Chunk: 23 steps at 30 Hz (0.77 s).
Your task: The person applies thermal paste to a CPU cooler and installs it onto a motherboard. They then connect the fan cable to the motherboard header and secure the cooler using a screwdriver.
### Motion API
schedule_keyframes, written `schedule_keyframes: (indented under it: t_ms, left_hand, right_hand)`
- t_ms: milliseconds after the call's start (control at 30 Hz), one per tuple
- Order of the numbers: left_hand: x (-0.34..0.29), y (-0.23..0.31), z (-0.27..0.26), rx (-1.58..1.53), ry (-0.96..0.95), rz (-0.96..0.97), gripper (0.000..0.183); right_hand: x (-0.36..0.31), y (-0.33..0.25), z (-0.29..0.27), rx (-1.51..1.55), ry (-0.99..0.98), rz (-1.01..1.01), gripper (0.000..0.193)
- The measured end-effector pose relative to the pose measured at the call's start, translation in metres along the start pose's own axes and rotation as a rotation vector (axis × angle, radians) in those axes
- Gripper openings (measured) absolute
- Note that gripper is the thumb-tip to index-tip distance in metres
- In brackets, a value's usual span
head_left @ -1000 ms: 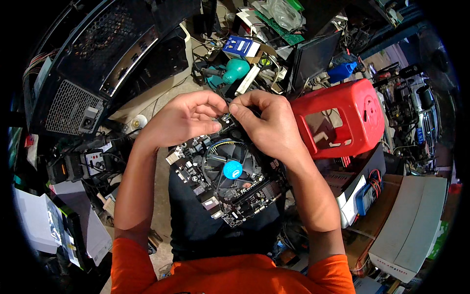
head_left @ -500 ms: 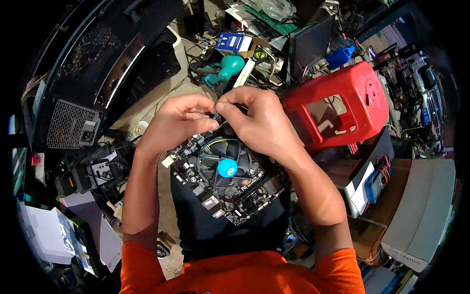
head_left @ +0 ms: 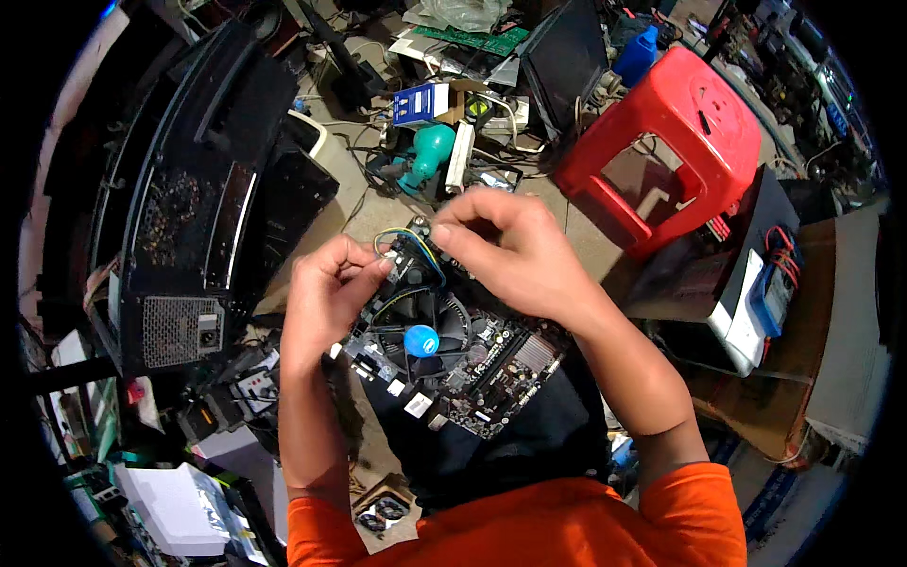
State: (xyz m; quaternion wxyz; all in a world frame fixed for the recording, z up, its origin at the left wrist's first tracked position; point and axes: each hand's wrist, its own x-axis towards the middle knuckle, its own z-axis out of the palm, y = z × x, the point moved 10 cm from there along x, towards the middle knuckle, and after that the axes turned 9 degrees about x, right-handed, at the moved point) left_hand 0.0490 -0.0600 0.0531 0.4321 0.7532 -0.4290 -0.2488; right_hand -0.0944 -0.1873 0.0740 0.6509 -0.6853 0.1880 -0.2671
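A motherboard (head_left: 491,364) lies tilted across my lap, with a round black cooling fan (head_left: 453,326) on it and a blue disc (head_left: 421,340) at the fan's hub. From the fan's far side a thin yellow and blue cable (head_left: 430,253) loops up between my hands. My left hand (head_left: 326,293) is at the board's far left edge, thumb and forefinger pinched on the cable's end by a small pale connector. My right hand (head_left: 515,250) hovers over the far edge, thumb and forefinger closed near the cable; whatever they hold is hidden.
A red plastic stool (head_left: 699,104) stands at far right, beside a box with a blue meter (head_left: 770,302). At left is a black computer case (head_left: 179,246). Beyond my hands lie a teal bulb-shaped thing (head_left: 433,144), a blue box (head_left: 416,104) and a green circuit board (head_left: 472,38).
My hands have come further apart, the left one moving down and nearer the board's left edge. The looped cable now shows between them. The whole view has shifted and turned.
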Motion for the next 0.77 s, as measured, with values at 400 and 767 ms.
schedule_keyframes:
  t_ms: [400,767]
  left_hand:
    - [0.002,0.020,0.000,0.434,0.014,-0.001,0.015]
    - [0.019,0.015,0.029,0.500,0.047,-0.211,0.021]
  right_hand:
    - [-0.077,0.022,-0.045,0.101,0.174,-0.029,0.008]
    - [-0.132,0.029,-0.055,-0.116,0.185,-0.155,0.011]
